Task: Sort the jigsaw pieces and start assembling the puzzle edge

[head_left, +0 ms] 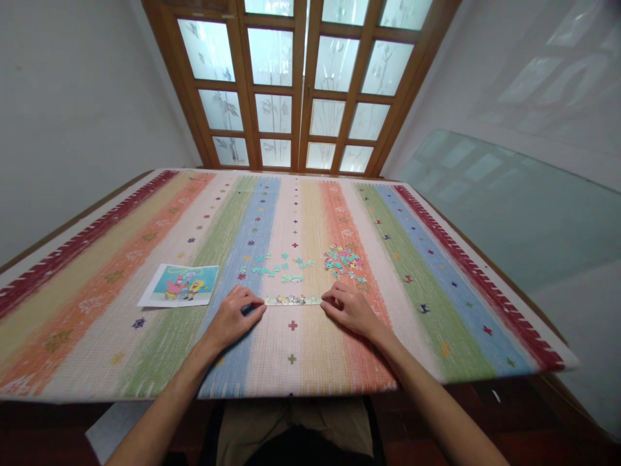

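Note:
A narrow joined strip of jigsaw puzzle (pixel 294 300) lies across the table in front of me. Its left end is between the thumb and fingertips of my left hand (pixel 239 312), which is closed in a pinch. My right hand (pixel 350 310) pinches the opposite end in the same way. Just beyond the strip, loose turquoise puzzle pieces (pixel 276 267) are spread out, some in a short row close to it. A denser pile of mixed-colour pieces (pixel 343 259) sits past my right hand.
A printed cartoon picture (pixel 187 285) on white paper lies left of my left hand. The striped tablecloth (pixel 194 349) covers the table to its front edge. Wooden glass-paned doors (pixel 295 84) stand behind, and a glass panel (pixel 509 200) leans at the right wall.

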Motion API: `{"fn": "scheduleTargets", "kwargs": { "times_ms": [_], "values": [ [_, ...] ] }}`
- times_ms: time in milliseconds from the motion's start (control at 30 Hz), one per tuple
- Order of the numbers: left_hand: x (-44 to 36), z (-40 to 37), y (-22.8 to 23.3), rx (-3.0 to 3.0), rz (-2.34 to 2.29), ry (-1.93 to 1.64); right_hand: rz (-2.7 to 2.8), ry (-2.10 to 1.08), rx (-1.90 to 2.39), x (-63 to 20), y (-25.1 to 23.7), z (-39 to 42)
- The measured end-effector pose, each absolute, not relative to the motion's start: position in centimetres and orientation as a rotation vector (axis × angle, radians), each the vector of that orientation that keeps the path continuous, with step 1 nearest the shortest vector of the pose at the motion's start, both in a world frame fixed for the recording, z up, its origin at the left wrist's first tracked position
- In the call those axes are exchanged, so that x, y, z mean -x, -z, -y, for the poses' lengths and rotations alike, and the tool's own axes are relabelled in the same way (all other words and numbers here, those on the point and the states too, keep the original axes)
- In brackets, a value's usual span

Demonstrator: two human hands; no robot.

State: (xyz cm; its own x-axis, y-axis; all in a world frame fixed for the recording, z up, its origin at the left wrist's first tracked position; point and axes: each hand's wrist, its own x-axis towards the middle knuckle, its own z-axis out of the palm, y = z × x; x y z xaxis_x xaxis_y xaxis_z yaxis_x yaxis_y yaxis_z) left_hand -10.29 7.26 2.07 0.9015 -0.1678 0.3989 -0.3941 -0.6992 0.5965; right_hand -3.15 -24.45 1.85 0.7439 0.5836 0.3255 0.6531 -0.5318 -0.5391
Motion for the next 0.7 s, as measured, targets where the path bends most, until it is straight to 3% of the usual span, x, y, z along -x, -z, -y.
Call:
{"fn": "scheduleTargets", "kwargs": {
  "times_ms": [700],
  "values": [
    [10.27, -7.41, -2.09, -2.366, 0.390, -0.435, 0.931, 0.159, 2.258, 3.36, -1.91, 24.28]
  ]
}}
